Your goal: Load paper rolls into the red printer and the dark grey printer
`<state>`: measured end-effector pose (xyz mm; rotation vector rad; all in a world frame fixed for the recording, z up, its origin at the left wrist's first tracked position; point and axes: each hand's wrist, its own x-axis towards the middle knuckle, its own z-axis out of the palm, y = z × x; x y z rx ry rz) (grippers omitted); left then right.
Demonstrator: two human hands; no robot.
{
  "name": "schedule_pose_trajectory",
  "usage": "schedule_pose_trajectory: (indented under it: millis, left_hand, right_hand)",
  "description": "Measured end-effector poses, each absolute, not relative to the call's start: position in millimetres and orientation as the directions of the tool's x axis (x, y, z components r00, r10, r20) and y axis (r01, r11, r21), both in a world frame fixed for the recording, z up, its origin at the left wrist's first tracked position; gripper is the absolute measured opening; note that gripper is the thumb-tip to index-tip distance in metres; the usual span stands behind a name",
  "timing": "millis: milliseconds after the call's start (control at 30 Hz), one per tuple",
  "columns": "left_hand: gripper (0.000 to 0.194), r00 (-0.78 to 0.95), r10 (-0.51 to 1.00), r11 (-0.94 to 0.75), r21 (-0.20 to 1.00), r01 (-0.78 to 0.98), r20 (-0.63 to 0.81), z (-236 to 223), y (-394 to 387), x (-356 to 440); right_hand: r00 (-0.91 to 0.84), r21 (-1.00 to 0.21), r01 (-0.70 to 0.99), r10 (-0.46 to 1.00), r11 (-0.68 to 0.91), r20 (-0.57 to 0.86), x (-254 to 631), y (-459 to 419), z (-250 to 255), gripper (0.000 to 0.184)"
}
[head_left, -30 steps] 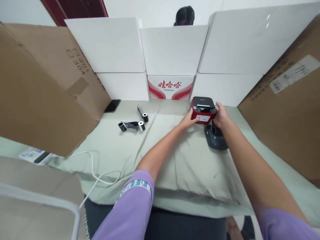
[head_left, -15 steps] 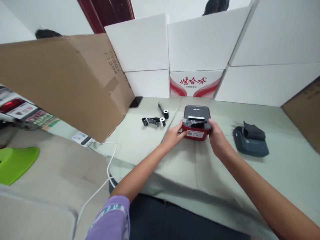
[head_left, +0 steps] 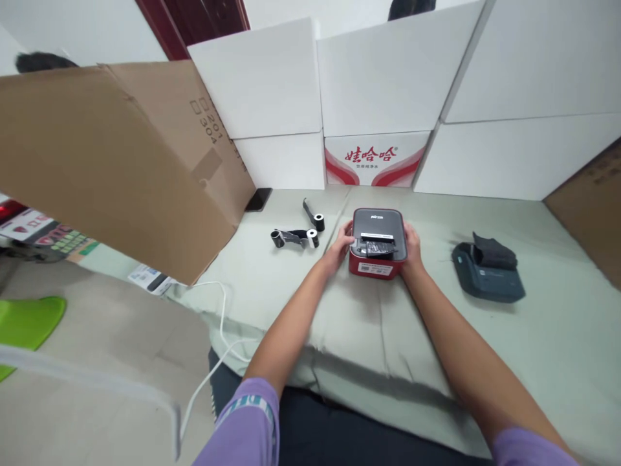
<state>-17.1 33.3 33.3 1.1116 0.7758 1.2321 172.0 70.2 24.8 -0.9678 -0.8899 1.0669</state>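
Thermal printer [head_left: 378, 223] is seemingly being steadied, clasped by half-curled left hand [head_left: 338, 249] (9 o'clock), right hand [head_left: 412, 246] (3 o'clock), even grip needed next.

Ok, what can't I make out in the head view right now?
All in the head view:
Red device: underside, hidden by its own body.
Left hand and right hand: some fingertips, hidden by the device.
Front label: fine print, too small.
Person behind the white boxes: head cut off by the top edge, body hidden by boxes.
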Motion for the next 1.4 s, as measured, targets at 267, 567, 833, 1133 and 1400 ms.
schedule_pose_trajectory:
  millis: [267, 567, 833, 1133, 1400]
  left_hand:
    - [0.079, 0.204, 0.978, 0.027, 0.954, -0.298, 0.035, 33, 21, -13]
    - [0.077, 0.091, 0.994, -0.024, 0.925, -0.379, 0.063, 35, 17, 1]
    - [0.079, 0.108, 0.989, -0.051, 0.929, -0.366, 0.098, 31, 17, 1]
    - [0.075, 0.075, 0.992, -0.077, 0.958, -0.275, 0.101, 28, 15, 0]
    - [0.069, 0.037, 0.997, -0.049, 0.942, -0.333, 0.065, 31, 10, 5]
  right_hand:
    - [0.288, -0.953, -0.204, 0.944, 0.225, 0.161, 174, 68, 12, 0.033]
    - [0.28, -0.953, -0.202, 0.946, 0.224, 0.163, 171, 61, 17, 0.035]
    - [0.299, -0.95, -0.218, 0.942, 0.222, 0.152, 169, 57, 26, 0.035]
    - [0.281, -0.949, -0.226, 0.948, 0.219, 0.152, 171, 57, 26, 0.035]
    - [0.269, -0.948, -0.241, 0.953, 0.21, 0.143, 172, 58, 22, 0.037]
